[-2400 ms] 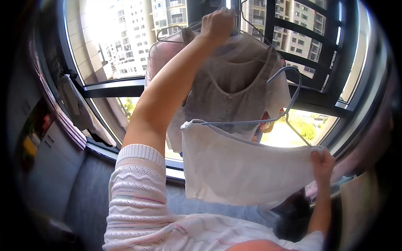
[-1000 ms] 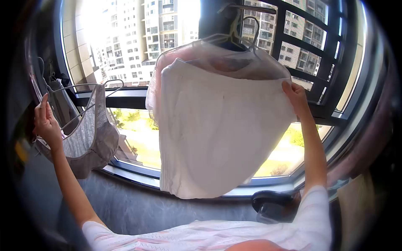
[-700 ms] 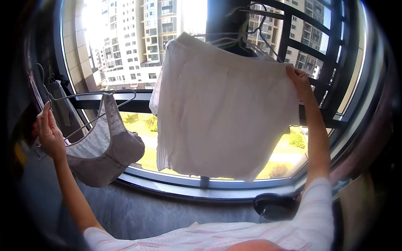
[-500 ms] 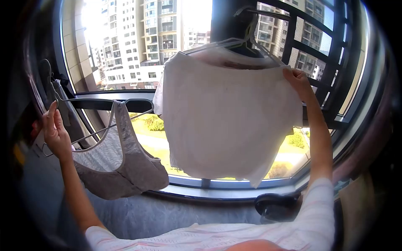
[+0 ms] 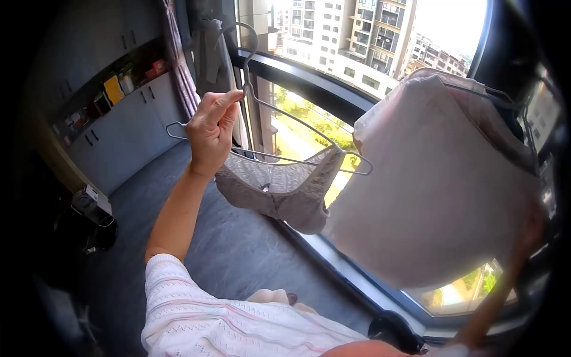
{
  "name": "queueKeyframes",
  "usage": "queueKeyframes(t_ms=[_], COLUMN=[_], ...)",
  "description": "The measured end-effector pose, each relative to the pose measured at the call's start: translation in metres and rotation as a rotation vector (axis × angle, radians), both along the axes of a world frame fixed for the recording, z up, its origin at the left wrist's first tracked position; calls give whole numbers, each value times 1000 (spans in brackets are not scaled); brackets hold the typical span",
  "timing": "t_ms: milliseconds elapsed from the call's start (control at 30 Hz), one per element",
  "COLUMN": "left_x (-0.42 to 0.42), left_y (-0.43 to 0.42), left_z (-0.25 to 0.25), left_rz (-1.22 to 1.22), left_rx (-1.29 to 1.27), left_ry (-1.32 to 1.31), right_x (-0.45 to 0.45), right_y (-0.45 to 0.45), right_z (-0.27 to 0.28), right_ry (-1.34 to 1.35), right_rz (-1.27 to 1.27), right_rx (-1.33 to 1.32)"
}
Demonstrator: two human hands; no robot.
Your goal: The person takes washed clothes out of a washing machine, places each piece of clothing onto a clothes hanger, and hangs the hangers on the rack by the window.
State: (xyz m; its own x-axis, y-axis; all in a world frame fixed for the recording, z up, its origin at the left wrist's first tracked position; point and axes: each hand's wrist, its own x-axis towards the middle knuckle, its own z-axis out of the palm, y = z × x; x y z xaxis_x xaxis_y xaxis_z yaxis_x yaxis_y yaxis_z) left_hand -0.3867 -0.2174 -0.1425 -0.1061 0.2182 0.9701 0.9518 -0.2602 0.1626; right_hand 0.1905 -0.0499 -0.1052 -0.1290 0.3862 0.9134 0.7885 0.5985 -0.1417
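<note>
My left hand (image 5: 212, 131) is closed round the neck of a wire clothes hanger (image 5: 288, 121), just below its hook. A grey bra (image 5: 279, 199) hangs from that hanger, one strap over its right part; the other strap does not show. To the right, a white short-sleeved T-shirt (image 5: 431, 190) hangs on another hanger (image 5: 485, 89) in front of the window. My right hand (image 5: 531, 229) is at the T-shirt's right edge, smeared by motion and in shadow, so its fingers cannot be made out.
The window (image 5: 333, 80) runs along the right, with buildings and greenery outside. A curtain (image 5: 178, 56) and cabinets (image 5: 128, 134) stand at the left. On the grey floor (image 5: 220, 250) there is a boxy appliance (image 5: 92, 205); a dark round object (image 5: 394, 333) is near the window sill.
The view has swung left, bringing the cabinets and floor into sight. My left hand still holds the hanger with the bra. My right hand has moved down from the T-shirt's shoulder along its edge.
</note>
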Motion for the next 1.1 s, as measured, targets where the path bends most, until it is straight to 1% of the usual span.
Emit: queueKeyframes(t_ms=[33, 133, 233, 300, 333, 433, 533, 567, 633, 700, 733, 833, 867, 967, 1000, 1067, 1100], left_x=[3, 1, -16, -29, -38, -76, -125, -141, -173, -204, -220, -264, -279, -324, -333, -344, -342], left_y=[-3, -12, -15, -17, -18, -14, -20, -23, -25, -28, -26, -15, -13, 0, -2, -13, -24], left_z=[-4, -22, -22, -19, -18, -14, -5, -4, -1, 3, 3, 7, 11, 17, 25, 48, 62], left_rz=[30, 42, 75, 93, 64, 22, -37, -66, -84, -104, -107, -110, -76, -18, -11, 161, 138], left_rx=[-2, -97, -83, -75, -68, -9, -53, -81, -79, -93, -84, -105, -99, -93, -128, 42, 98], left_ry=[12, -20, 23, 73, 63, 70, 59, 50, 38, 16, 11, -85, -63, -39, -30, 154, 190], right_x=[-27, -114, -171, -206, -225, -303, -388, -419, -470, -515, -535, -581, -600, -655, -670, -696, -711], right_y=[-16, -46, -47, -38, -35, -37, -46, -51, -63, -70, -75, -65, -63, -28, -19, 3, 15], right_z=[-8, -29, -37, -42, -44, -41, -47, -47, -50, -49, -45, -30, -24, -35, -30, -27, -24], right_ry=[90, 4, -75, -78, -82, -171, -193, -255, -258, -213, -179, -274, -272, -39, -14, 17, 34], right_rz=[147, 484, 629, 700, 734, 778, 953, 1000, 1094, 1175, 1166, 1153, 1149, 1332, 1405, 1421, 1431], right_rx=[-115, -306, -393, -465, -507, -435, -535, -504, -663, -645, -613, -545, -577, -804, -778, -866, -896])
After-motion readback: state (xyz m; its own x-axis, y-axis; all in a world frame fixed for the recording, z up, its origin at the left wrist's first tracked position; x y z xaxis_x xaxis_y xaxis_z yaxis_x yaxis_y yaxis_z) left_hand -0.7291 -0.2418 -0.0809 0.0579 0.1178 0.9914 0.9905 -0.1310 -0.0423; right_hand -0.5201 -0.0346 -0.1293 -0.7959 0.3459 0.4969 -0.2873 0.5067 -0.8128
